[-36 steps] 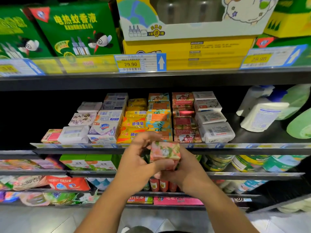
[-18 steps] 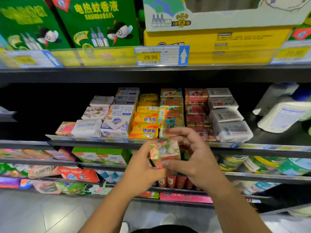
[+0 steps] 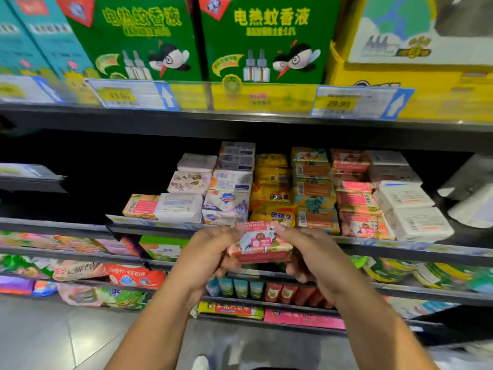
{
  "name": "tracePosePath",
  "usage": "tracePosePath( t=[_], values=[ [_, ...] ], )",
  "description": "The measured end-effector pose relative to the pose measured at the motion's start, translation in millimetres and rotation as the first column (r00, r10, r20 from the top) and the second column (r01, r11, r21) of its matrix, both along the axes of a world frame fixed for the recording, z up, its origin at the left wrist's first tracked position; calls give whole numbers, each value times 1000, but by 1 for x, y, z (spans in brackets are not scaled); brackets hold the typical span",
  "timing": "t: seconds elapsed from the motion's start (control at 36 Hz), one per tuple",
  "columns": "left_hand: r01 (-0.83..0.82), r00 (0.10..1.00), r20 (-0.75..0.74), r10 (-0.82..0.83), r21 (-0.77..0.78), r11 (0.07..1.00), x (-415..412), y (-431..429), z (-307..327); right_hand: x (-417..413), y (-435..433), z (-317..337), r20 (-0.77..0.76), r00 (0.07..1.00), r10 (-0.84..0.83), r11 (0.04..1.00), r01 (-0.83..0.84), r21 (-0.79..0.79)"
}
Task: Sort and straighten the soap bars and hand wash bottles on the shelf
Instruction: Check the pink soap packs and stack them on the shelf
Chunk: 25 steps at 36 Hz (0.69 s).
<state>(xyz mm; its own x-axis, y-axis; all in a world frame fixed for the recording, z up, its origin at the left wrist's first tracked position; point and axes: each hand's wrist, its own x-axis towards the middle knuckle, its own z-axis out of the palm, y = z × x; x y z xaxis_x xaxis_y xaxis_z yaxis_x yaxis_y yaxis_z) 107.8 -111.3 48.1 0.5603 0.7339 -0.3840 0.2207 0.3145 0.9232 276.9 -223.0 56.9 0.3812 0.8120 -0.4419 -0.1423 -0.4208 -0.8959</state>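
Note:
Both hands hold one red and white soap bar in front of the shelf edge. My left hand grips its left end and my right hand grips its right end. Behind it, rows of soap bars fill the shelf: white packs, blue and white boxes, yellow bars, orange and teal bars, red bars and white bars. A single peach bar lies at the left end. White hand wash bottles lie blurred at the far right.
Above hangs a shelf of green boxes and a yellow carton with price tags. Lower shelves carry packets and small bottles. The soap shelf's left part is dark. Grey floor tiles lie below.
The soap bar has been turned from upright on end to lying flat and wide between my hands. My view has swung to the left and closer to the shelf.

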Motion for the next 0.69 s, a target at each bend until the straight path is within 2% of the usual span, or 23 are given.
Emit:
tracePosePath(
  t=[0.06,0.14,0.28,0.36,0.42,0.47,0.58,0.61,0.69],
  values=[
    [42,995,-87,-37,55,998,-12,10,-1,-7,10,0,42,998,52,998,-50,-42],
    [73,992,-111,-54,170,983,-27,26,-4,-18,27,3,75,992,98,995,-99,9],
    [51,999,-1,-53,283,958,-52,55,2,-43,62,10,-70,994,78,986,-67,152],
    [29,996,69,-61,398,917,-67,73,4,-60,84,13,-96,992,78,963,-51,266],
    [7,995,85,-48,420,908,-78,85,6,-76,100,17,-68,996,59,951,-36,309],
    [-6,997,69,-29,458,889,-88,100,6,-91,114,17,57,998,26,949,-42,312],
    [92,995,-30,-97,672,735,-107,131,-2,-113,140,6,373,928,-6,954,-106,279],
    [127,991,-59,-120,702,701,-111,138,-2,-118,146,6,376,927,-16,950,-103,294],
    [226,974,-168,-153,764,604,-122,156,-2,-130,165,3,233,973,4,927,-91,364]
  ],
)
